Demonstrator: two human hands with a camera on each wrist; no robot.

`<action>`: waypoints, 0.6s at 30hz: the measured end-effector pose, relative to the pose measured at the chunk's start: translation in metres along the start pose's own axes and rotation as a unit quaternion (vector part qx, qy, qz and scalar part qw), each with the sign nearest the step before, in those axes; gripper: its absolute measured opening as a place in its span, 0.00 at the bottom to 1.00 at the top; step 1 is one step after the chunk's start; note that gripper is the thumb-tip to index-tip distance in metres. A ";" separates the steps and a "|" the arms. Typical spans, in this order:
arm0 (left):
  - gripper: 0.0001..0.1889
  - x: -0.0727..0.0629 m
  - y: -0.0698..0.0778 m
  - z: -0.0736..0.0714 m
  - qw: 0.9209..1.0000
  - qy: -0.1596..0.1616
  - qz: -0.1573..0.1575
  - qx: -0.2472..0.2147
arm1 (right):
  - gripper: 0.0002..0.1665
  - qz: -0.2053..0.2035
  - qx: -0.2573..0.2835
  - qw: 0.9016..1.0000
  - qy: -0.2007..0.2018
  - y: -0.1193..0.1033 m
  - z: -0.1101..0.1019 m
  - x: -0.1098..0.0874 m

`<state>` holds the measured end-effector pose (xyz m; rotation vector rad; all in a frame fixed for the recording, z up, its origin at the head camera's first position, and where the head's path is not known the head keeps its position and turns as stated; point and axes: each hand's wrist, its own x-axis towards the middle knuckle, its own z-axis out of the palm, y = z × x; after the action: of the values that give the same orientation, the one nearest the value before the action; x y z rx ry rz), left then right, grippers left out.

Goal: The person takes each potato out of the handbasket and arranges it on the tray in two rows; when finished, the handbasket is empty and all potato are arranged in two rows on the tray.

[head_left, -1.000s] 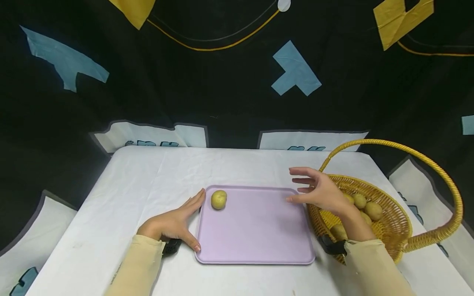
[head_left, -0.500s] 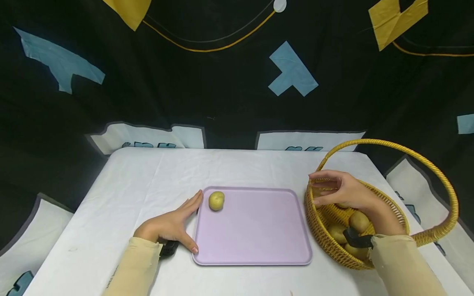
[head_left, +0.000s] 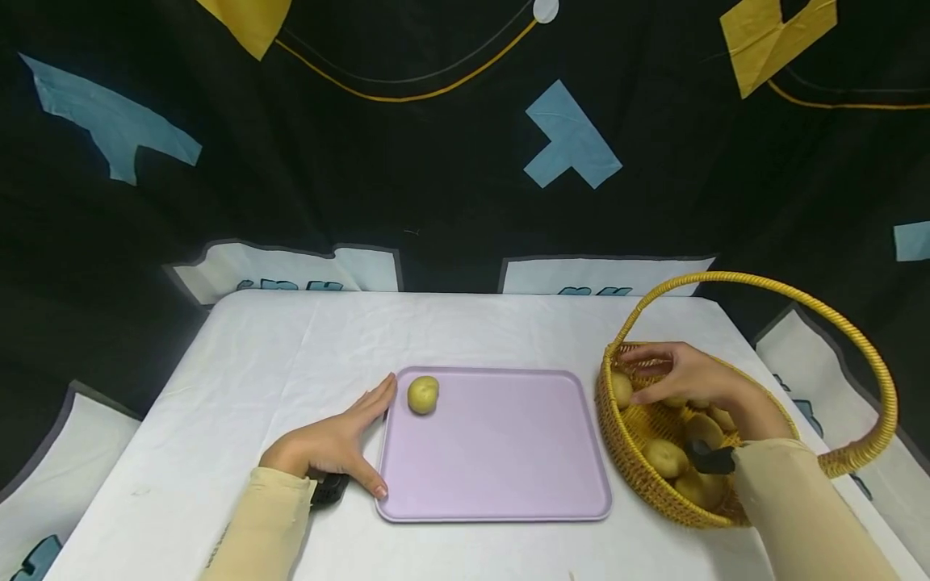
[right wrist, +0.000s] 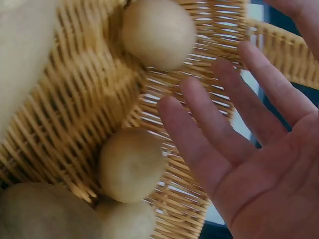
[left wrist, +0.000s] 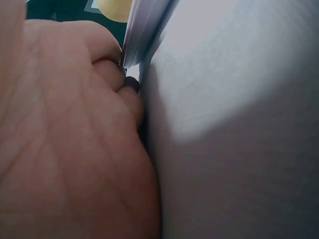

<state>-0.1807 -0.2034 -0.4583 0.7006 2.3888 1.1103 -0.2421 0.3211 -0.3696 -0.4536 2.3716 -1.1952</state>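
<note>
Spreading wide are the left hand, touching the tray, and right hand, in the basket of potatoes.

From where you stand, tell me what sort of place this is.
Probably a staged tabletop workspace: a white-covered table, a dark patterned backdrop behind it, and a lilac tray laid on top.

one potato on tray, far left corner; right of tray, basket holding potatoes
</note>
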 end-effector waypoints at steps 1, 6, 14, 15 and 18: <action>0.81 0.000 0.000 0.000 1.000 0.001 0.000 -0.002 | 0.39 0.006 -0.006 1.000 0.000 0.001 0.001 0.002; 0.81 -0.001 0.000 -0.001 1.000 0.002 0.000 -0.008 | 0.39 0.013 -0.028 1.000 0.005 0.006 0.008 0.009; 0.81 0.001 -0.001 0.000 1.000 0.003 0.004 -0.001 | 0.41 0.006 -0.045 0.999 0.011 0.009 0.015 0.016; 0.81 0.001 -0.001 0.000 1.000 0.003 0.004 -0.001 | 0.41 0.010 -0.045 0.999 0.010 0.008 0.016 0.017; 0.81 0.000 -0.001 0.000 1.000 0.003 0.002 -0.002 | 0.41 0.032 -0.050 0.998 0.009 0.008 0.019 0.019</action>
<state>-0.1813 -0.2039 -0.4592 0.7017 2.3903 1.1215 -0.2487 0.3044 -0.3907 -0.3981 2.4501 -1.0620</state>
